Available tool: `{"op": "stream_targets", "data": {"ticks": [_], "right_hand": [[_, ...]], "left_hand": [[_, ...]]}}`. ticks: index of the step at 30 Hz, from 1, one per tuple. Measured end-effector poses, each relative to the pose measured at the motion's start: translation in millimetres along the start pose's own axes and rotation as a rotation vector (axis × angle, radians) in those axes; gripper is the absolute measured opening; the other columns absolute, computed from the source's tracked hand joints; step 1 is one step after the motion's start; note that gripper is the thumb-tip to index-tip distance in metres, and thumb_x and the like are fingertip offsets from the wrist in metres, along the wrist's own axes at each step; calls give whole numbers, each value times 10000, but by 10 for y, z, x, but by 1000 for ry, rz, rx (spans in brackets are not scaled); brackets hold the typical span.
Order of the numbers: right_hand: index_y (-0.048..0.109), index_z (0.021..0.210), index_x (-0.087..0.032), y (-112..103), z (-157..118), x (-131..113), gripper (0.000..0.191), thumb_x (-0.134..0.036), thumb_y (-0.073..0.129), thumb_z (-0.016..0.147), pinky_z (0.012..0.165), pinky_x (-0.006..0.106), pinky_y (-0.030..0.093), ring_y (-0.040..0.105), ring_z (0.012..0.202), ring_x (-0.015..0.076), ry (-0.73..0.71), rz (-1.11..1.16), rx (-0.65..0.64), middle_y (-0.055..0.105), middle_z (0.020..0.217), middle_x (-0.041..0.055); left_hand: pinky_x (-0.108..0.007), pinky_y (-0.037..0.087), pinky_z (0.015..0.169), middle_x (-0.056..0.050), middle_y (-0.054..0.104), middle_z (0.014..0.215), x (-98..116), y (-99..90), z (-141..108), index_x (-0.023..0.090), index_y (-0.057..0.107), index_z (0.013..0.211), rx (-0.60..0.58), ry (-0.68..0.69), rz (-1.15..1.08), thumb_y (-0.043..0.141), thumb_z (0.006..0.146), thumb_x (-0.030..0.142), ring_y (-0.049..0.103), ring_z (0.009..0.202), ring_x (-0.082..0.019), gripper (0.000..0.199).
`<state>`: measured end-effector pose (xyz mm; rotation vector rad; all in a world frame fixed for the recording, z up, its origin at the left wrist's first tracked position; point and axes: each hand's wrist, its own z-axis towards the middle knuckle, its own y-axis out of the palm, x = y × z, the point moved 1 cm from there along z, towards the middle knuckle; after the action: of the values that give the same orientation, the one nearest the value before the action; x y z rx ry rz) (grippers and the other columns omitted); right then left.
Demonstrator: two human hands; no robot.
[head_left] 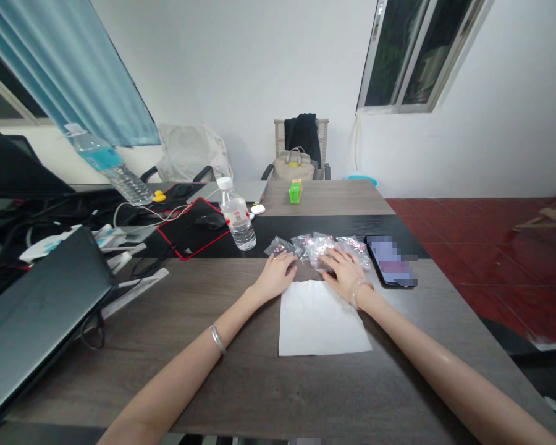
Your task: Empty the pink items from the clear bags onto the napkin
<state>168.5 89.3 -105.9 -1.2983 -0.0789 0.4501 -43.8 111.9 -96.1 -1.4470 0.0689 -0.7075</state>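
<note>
Pretty simple desk scene here: a little pile of small clear plastic bags with pink bits inside is laid out on a dark wood table, just past a white paper napkin. The left hand is kept flat with the fingers loosely spread, tips resting against the nearest bag, and no real grip is seen. The right hand is pressed onto the pile, fingers curved a bit, but whether anything's actually pinched can't be told from this angle. A smartphone with a blurred screen is placed just right of the bags. A water bottle is stood to their left, beside a red-edged black mouse pad, and a green juice box is seen further back on the table.
</note>
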Motion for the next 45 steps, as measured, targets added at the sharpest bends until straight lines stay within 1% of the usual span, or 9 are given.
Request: {"op": "stream_targets", "data": {"ticks": [3, 10, 16, 20, 26, 31, 36, 43, 45], "right_hand": [[618, 1255, -241, 10, 7, 5, 363, -268, 486, 918, 1046, 502, 343, 465, 1301, 288, 35, 1, -25, 557, 1379, 97], [665, 1174, -251, -31, 43, 40, 328, -251, 414, 962, 1018, 461, 376, 514, 1255, 251, 104, 116, 59, 623, 1302, 66], [702, 1040, -199, 60, 68, 205, 350, -281, 372, 959, 871, 391, 495, 685, 935, 247, 254, 378, 257, 742, 1022, 89], [656, 1166, -165, 150, 80, 258, 368, -311, 397, 948, 935, 377, 504, 655, 1073, 240, 228, 502, 328, 701, 1162, 106], [630, 1234, -152, 157, 70, 135, 389, -327, 441, 942, 1088, 435, 382, 482, 1309, 262, 8, 201, 112, 612, 1312, 119], [469, 1401, -107, 117, 40, 52, 513, -366, 388, 966, 1148, 447, 270, 344, 1405, 258, 33, 58, 10, 432, 1477, 144], [427, 1420, -77, 71, 44, 34, 580, -374, 448, 923, 1155, 433, 246, 308, 1420, 266, 21, 105, 14, 386, 1504, 161], [500, 1329, -94, -28, 27, 161, 509, -183, 431, 833, 1027, 490, 353, 498, 1250, 318, 419, 148, 262, 548, 1354, 191], [520, 1285, -76, -30, 17, 214, 490, -167, 434, 812, 994, 484, 375, 535, 1184, 326, 432, 186, 314, 606, 1254, 203]], "left_hand": [[-416, 373, 1074, -103, 655, 1175, -14, -14, 21, 165, 611, 1175, 35, 53, -15, 479, 916, 203, 549, 1199, -234, 294], [-453, 379, 1050, -107, 568, 1240, -13, 82, 8, 216, 612, 1229, 46, 82, 109, 448, 948, 251, 505, 1220, -251, 328], [-414, 385, 1023, -73, 681, 1154, 9, 25, -18, 203, 698, 972, 120, 44, 4, 477, 923, 230, 571, 1169, -235, 228], [-416, 374, 1024, -62, 720, 1041, -11, 14, -9, 198, 685, 827, 157, 27, -20, 529, 888, 244, 602, 1128, -243, 174], [-398, 389, 1036, -69, 709, 1082, -55, 17, 15, 195, 658, 1035, 147, 73, -45, 582, 854, 229, 593, 1150, -242, 199], [-379, 389, 1049, -109, 638, 1206, -22, 5, -1, 188, 589, 1263, 92, 164, -21, 523, 921, 293, 541, 1212, -230, 364], [-515, 255, 1122, -96, 452, 1455, 0, 45, -23, 297, 508, 1362, -31, 206, 95, 425, 976, 390, 386, 1363, -259, 405], [-563, 229, 1106, -116, 439, 1466, -23, 74, -8, 303, 525, 1346, -61, 142, 93, 398, 985, 388, 359, 1383, -277, 392], [-550, 223, 1111, -112, 459, 1453, -23, 63, -7, 291, 530, 1337, -18, 141, 51, 409, 982, 369, 379, 1370, -266, 383]]}}
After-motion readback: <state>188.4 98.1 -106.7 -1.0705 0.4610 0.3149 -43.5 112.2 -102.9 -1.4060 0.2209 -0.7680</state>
